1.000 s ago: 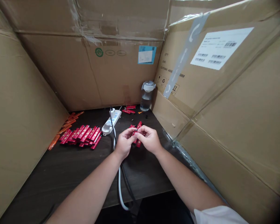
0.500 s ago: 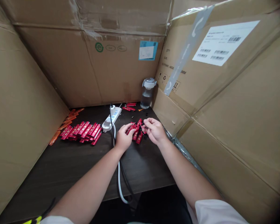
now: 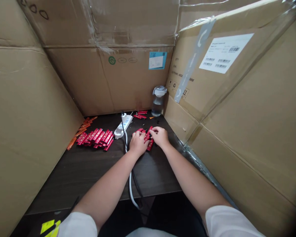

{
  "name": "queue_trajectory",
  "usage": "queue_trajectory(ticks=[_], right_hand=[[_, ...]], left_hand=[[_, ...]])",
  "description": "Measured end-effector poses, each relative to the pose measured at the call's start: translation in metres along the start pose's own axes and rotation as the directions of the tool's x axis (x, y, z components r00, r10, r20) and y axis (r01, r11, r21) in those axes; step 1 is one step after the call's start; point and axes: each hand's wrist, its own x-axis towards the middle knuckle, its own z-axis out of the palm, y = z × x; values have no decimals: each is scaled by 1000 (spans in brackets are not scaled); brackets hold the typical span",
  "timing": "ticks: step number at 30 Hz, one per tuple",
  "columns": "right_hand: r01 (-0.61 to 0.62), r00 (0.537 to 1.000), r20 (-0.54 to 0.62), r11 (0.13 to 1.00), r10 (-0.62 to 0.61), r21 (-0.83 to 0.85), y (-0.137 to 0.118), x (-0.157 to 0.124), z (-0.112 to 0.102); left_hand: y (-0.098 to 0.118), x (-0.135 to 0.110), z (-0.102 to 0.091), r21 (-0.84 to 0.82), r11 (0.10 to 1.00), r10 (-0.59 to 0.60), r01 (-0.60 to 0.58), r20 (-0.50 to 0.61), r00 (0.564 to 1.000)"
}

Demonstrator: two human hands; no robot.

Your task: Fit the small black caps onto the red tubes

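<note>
Cardbd boxes round dark bench; red pile at L, pwr strip to its R; L hand bent over ctr red pieces on bench, R hand at their R edge; can't tell if either's fingers grip any.

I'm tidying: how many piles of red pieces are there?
3: large pile at left; small pile by the bottle; partly covered pile at left hand and right hand. More may be hidden.
</note>
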Motion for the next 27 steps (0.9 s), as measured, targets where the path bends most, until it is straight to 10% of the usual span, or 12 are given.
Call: queue_trajectory(ticks=[6,10,13,17,27], right_hand=[[28,998,-56,999,-25,37,9,-3,-13],[77,993,-93,997,-78,-16,15,1,-16],[100,991,-78,993,-105,-63,13,1,-17],[129,991,-34,987,-133,-101,1,-3,-20],[129,992,29,981,-127,-144,-10,-10,-21]], left_hand=[[5,-7,-7,-53,997,58,-58,-8,998],[6,0,-53,-53,991,110,-122,-180,977],[-15,9,-105,86,995,-23,51,-300,954],[-64,13,-143,492,809,-323,322,-86,942],[-82,14,-116,729,627,-514,273,124,849]])
